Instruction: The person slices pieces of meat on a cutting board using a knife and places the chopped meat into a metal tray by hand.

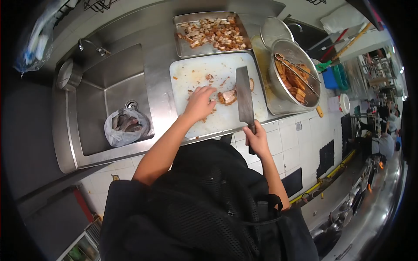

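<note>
My right hand (257, 140) is closed round the dark handle of a cleaver (245, 95), whose wide blade points away from me over the white cutting board (187, 69). Just left of the blade lies a chunk of browned meat (227, 97). My left hand (200, 103) rests over the board's left part, fingers apart and curved toward the chunk, with small scraps under and beside it. Part of another meat piece (251, 84) shows right of the blade. Chopped meat (217, 32) is spread in a metal tray (212, 53) behind the board.
A metal bowl (278, 82) at the right holds larger meat pieces and tongs (300, 71). On the left is a sink (87, 108) with a bag (125, 127) of dark contents. People (385, 139) stand far off at the right.
</note>
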`<action>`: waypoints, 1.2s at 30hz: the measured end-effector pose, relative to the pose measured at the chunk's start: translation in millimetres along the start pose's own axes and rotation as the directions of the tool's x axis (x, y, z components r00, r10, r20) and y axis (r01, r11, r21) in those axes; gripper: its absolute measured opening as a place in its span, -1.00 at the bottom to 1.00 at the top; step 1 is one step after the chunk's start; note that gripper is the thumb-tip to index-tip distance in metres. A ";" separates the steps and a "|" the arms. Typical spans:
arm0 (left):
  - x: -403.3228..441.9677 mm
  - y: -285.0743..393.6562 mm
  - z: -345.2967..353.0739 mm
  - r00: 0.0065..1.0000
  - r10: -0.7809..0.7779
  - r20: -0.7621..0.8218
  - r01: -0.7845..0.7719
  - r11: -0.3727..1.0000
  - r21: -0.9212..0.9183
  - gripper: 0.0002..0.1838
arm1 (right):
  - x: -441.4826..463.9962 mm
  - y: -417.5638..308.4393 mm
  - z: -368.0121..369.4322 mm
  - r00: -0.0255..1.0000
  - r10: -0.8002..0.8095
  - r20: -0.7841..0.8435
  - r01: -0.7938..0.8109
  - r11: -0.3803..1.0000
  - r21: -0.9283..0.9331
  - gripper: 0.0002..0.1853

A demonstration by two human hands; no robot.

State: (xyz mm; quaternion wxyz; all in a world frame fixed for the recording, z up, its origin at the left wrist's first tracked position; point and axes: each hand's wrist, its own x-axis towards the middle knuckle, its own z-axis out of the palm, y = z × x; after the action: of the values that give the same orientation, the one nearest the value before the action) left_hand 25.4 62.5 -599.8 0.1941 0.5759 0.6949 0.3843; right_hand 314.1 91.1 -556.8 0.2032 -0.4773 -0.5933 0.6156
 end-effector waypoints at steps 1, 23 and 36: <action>10.7 2.3 4.6 0.994 0.087 0.059 -0.087 0.996 -0.016 -0.68 | -8.9 -0.8 -8.1 0.997 0.070 -0.023 -0.071 0.997 -0.026 -0.84; -0.6 -14.0 -30.9 0.869 -0.013 0.495 0.038 0.998 -0.041 -0.20 | -33.5 46.9 4.9 0.795 0.364 0.485 -0.447 0.892 0.062 -0.68; 156.4 -20.2 -86.2 0.996 -0.093 0.006 0.093 0.996 0.004 -0.14 | 40.9 -102.2 35.2 1.000 0.018 0.021 -0.019 0.999 0.031 -0.74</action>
State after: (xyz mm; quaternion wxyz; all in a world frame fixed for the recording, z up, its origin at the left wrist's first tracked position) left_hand -90.0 183.4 -533.7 0.2132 0.5445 0.7210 0.3718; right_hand 233.8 127.4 -482.2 0.1986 -0.4730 -0.5813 0.6316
